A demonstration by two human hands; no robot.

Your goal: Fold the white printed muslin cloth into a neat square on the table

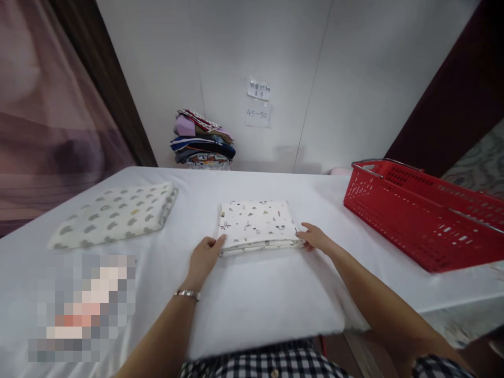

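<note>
A folded white cloth (255, 223) with a small scattered print lies flat on the white-covered table, its layered edge facing me. My left hand (207, 257) grips its near left corner, thumb on top and the other fingers partly hidden. At the near right corner, my right hand (315, 239) holds the edge, with one finger stretched out beside the cloth. Farther left rests another folded cloth (122, 212), cream with grey mouse-head-like shapes.
A red perforated basket (417, 215) with metal handles stands on the right of the white-covered table (260, 294). Folded fabrics (202, 139) are stacked by the back wall, near paper notes (258, 115). Something pixelated (84, 310) lies at front left. A curtain (51, 115) hangs left.
</note>
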